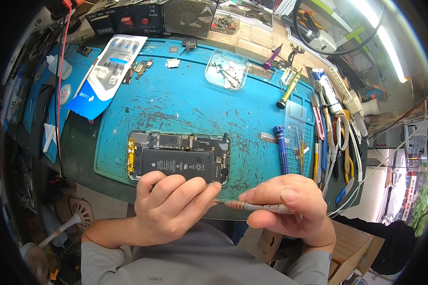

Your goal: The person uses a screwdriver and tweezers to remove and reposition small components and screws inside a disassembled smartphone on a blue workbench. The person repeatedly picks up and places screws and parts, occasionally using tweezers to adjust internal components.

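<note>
My right hand (pixel 295 204) holds a slim grey screwdriver (pixel 252 206) with copper-coloured rings, nearly level and pointing left. Its thin tip reaches the fingertips of my left hand (pixel 176 204). The left fingers are curled and pinched together at that tip; whatever lies between them is hidden. Just beyond the left hand, an opened smartphone (pixel 176 154) lies lengthwise on the blue work mat (pixel 176 107). Its black battery (pixel 176 161) and inner boards are bare, with a gold flex part at its left end. The left knuckles cover part of the phone's near edge.
Right of the phone stand a blue screwdriver (pixel 281 149) and a green-yellow one (pixel 289 90). Tweezers and hand tools (pixel 335 128) crowd the right edge. A clear box of small parts (pixel 227 70) sits farther back. A blue-white packet (pixel 107 78) lies far left.
</note>
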The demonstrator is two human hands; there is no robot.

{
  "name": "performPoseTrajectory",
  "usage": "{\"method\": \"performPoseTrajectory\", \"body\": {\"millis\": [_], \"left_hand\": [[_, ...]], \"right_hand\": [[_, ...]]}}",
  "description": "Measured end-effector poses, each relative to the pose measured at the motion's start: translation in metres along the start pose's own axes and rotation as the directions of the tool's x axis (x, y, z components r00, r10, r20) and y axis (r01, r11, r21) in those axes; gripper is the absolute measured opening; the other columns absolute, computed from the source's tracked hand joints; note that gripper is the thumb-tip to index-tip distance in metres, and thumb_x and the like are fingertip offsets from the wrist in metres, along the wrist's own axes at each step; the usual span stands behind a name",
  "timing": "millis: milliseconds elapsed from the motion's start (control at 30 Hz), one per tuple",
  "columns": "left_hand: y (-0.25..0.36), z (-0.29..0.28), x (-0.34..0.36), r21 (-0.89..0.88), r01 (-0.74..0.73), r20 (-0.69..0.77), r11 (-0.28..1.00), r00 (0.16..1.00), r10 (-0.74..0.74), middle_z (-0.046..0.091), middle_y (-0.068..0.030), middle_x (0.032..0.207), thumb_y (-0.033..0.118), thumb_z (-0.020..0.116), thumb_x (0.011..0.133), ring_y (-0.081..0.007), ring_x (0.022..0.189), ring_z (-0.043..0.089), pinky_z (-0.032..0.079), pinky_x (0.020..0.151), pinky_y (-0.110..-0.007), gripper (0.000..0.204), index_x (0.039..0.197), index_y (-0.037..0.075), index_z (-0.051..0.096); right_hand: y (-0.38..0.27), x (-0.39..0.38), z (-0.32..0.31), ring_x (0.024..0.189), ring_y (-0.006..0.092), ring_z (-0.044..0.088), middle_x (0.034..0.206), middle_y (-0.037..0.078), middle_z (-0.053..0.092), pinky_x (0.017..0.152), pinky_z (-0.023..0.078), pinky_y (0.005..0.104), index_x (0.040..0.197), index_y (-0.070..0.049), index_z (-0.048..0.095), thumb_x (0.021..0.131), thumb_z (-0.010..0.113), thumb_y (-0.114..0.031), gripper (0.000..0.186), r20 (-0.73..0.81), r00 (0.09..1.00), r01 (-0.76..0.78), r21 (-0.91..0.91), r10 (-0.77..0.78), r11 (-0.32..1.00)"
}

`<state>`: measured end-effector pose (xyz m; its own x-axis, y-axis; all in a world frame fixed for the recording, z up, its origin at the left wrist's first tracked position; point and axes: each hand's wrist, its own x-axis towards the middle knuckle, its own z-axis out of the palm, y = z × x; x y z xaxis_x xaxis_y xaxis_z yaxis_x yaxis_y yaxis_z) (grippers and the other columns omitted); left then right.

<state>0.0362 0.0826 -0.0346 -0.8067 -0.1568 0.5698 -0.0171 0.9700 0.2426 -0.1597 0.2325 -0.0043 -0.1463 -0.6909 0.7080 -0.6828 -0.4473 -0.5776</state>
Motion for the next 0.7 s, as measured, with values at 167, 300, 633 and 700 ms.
{"method": "performPoseTrajectory", "body": {"millis": [167, 300, 633, 700], "left_hand": [[0.0, 0.0, 0.0, -0.009, 0.001, 0.002, 1.0, 1.0, -0.001, 0.065, 0.0042, 0.106, 0.024, 0.086, 0.076, -0.0192, 0.096, 0.054, 0.04, 0.087, -0.04, 0.037, 0.111, 0.014, 0.083], [0.0, 0.0, 0.0, -0.008, 0.006, 0.007, 1.0, 1.0, -0.006, 0.065, 0.0043, 0.106, 0.026, 0.086, 0.077, -0.0193, 0.096, 0.054, 0.04, 0.087, -0.039, 0.036, 0.111, 0.014, 0.083], [0.001, 0.0, 0.0, 0.001, 0.013, 0.002, 1.0, 1.0, -0.013, 0.066, 0.0051, 0.105, 0.03, 0.082, 0.083, -0.0186, 0.095, 0.054, 0.039, 0.087, -0.039, 0.031, 0.11, 0.014, 0.084], [0.001, 0.0, 0.0, -0.001, 0.013, 0.002, 1.0, 1.0, -0.013, 0.066, 0.0053, 0.104, 0.03, 0.082, 0.083, -0.0184, 0.094, 0.054, 0.039, 0.087, -0.039, 0.031, 0.11, 0.014, 0.084]], "right_hand": [[-0.002, 0.0, -0.001, 0.07, 0.0254, 0.077, 0.089, 0.014, 0.077, 0.057, 0.062, 0.0336, 0.122, 0.006, 0.065, 0.084, 0.094, -0.016, 0.053, 0.001, 1.0, -0.009, 0.001, 0.009, 1.0], [-0.005, 0.004, -0.012, 0.074, 0.0282, 0.078, 0.093, 0.016, 0.078, 0.062, 0.063, 0.0358, 0.124, 0.005, 0.065, 0.084, 0.093, -0.016, 0.054, 0.095, 0.993, -0.075, 0.051, 0.07, 0.996], [-0.011, 0.01, -0.02, 0.077, 0.0306, 0.079, 0.094, 0.018, 0.078, 0.061, 0.062, 0.0372, 0.154, -0.014, 0.03, 0.101, 0.076, -0.028, 0.072, 0.241, 0.963, -0.122, -0.02, 0.123, 0.992], [-0.01, 0.008, -0.019, 0.079, 0.0312, 0.08, 0.095, 0.019, 0.078, 0.062, 0.063, 0.0375, 0.151, -0.01, 0.035, 0.098, 0.078, -0.024, 0.07, 0.192, 0.978, -0.087, 0.004, 0.085, 0.996]]}}
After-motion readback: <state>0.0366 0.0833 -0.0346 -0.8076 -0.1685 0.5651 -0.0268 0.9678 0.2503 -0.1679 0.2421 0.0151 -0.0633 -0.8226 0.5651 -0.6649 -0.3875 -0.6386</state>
